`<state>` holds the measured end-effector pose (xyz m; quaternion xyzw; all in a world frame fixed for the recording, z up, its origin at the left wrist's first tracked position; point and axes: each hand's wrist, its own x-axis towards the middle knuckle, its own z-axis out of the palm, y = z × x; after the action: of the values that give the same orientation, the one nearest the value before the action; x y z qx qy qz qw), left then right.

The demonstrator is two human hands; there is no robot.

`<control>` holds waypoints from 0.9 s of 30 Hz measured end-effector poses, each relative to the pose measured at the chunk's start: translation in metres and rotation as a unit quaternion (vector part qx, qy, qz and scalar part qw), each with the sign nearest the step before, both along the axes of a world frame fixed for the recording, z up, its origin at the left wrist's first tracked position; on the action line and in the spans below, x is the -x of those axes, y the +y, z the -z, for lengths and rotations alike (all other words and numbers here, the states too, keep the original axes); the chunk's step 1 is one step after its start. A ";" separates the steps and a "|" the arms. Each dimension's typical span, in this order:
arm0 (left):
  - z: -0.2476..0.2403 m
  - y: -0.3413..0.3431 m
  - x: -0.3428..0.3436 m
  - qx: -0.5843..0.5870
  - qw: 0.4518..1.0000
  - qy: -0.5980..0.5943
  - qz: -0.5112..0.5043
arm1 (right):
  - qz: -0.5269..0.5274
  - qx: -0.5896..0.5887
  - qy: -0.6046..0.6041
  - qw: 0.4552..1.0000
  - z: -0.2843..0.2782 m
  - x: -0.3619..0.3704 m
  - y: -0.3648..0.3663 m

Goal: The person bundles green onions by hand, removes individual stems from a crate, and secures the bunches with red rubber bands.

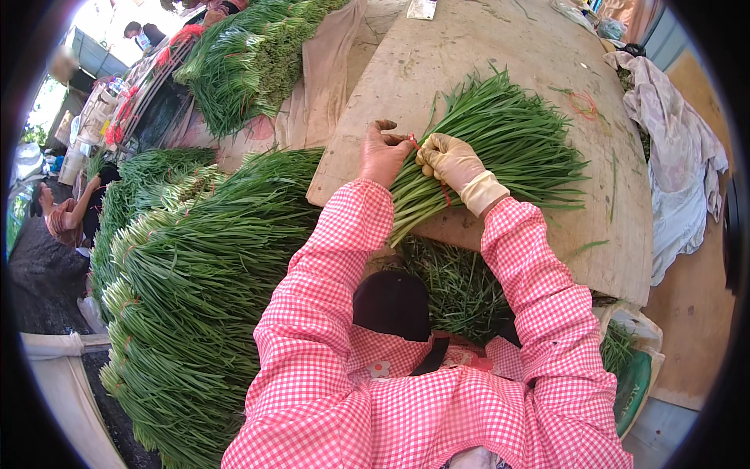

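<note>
A bundle of garlic chives (pixel 508 137) lies on the wooden board in front of me, leaves fanned to the upper right and pale stems toward me. My left hand (pixel 380 153) is at the stems' left side, its thumb and fingers pinching a red tie (pixel 413 141). My right hand (pixel 453 162), in a pale yellowish glove, lies over the stems with curled fingers at the same tie; what exactly its fingertips grip is partly hidden. Lower on the stems, a second red band (pixel 446 195) goes around the bundle.
Tied chive bundles are heaped at my left (pixel 195 273), with another pile (pixel 258 62) beyond. Loose greens (pixel 453 289) lie below the wooden board (pixel 484 39). A tub (pixel 648 336) and draped cloth (pixel 676 148) are on the right. Another person (pixel 66 211) is at far left.
</note>
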<state>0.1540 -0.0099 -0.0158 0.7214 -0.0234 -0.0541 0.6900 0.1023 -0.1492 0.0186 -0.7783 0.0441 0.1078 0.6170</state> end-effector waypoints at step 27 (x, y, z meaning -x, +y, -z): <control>-0.020 -0.010 0.047 -0.342 0.890 -0.297 0.047 | 0.095 -0.262 -0.071 0.958 0.022 0.019 0.004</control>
<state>0.1065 -0.0198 0.0045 0.8931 -0.2413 0.1259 0.3583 0.0831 -0.1448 -0.0038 -0.5870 0.0439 0.0009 0.8084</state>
